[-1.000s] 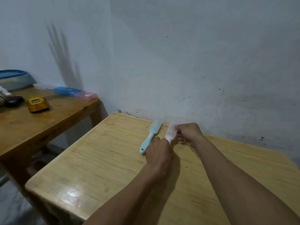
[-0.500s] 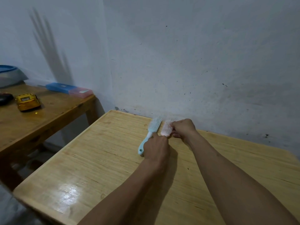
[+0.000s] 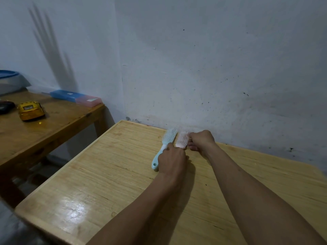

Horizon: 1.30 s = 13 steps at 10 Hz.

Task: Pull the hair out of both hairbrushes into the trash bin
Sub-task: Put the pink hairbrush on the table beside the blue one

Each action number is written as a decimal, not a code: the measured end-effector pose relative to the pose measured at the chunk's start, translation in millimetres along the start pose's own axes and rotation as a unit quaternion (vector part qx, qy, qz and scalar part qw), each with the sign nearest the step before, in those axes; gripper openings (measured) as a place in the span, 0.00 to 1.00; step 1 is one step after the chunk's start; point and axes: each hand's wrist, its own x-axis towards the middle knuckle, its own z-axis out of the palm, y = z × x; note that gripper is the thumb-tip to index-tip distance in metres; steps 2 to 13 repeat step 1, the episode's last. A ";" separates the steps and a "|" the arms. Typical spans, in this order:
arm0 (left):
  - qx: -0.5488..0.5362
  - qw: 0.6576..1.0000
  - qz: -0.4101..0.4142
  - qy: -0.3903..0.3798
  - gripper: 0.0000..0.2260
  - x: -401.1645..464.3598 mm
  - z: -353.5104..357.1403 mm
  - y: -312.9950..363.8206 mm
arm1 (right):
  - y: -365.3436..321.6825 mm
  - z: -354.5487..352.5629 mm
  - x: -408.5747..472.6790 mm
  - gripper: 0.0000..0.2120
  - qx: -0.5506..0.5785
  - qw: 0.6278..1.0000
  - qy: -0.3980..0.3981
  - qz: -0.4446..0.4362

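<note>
Two hairbrushes lie side by side near the far edge of the light wooden table, bristles up. The light blue brush is on the left, its handle pointing toward me. The pink brush is on the right, its handle hidden under my left hand, which grips it. My right hand touches the pink brush head at its right side with curled fingers. Hair in the bristles is too fine to make out. No trash bin is in view.
A darker wooden table stands to the left with a yellow toy car, a blue and pink case, a dark object at the edge and a blue-lidded tub. A white wall rises just behind both tables.
Both hands stay at the pink brush with almost no movement. The view has shifted slightly as my head moved.
</note>
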 end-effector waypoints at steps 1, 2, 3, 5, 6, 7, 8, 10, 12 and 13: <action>0.003 0.999 0.007 0.052 0.18 -15.4 -11.9 -6.1 | -4.7 -12.2 -10.8 0.09 -0.013 1.000 -0.017 0.003; 0.003 0.999 0.007 0.052 0.18 -15.4 -11.9 -6.1 | -4.7 -12.2 -10.8 0.09 -0.013 1.000 -0.017 0.003; 0.003 0.999 0.007 0.052 0.18 -15.4 -11.9 -6.1 | -4.7 -12.2 -10.8 0.09 -0.013 1.000 -0.017 0.003; 0.003 0.999 0.007 0.052 0.18 -15.4 -11.9 -6.1 | -4.7 -12.2 -10.8 0.09 -0.013 1.000 -0.017 0.003; 0.003 0.999 0.007 0.052 0.18 -15.4 -11.9 -6.1 | -4.7 -12.2 -10.8 0.09 -0.013 1.000 -0.017 0.003; 0.003 0.999 0.007 0.052 0.18 -15.4 -11.9 -6.1 | -4.7 -12.2 -10.8 0.09 -0.013 1.000 -0.017 0.003; 0.003 0.999 0.007 0.052 0.18 -15.4 -11.9 -6.1 | -4.7 -12.2 -10.8 0.09 -0.013 1.000 -0.017 0.003; 0.003 0.999 0.007 0.052 0.18 -15.4 -11.9 -6.1 | -4.7 -12.2 -10.8 0.09 -0.013 1.000 -0.017 0.003; 0.003 0.999 0.007 0.052 0.18 -15.4 -11.9 -6.1 | -4.7 -12.2 -10.8 0.09 -0.013 1.000 -0.017 0.003; 0.003 0.999 0.007 0.052 0.18 -15.4 -11.9 -6.1 | -4.7 -12.2 -10.8 0.09 -0.013 1.000 -0.017 0.003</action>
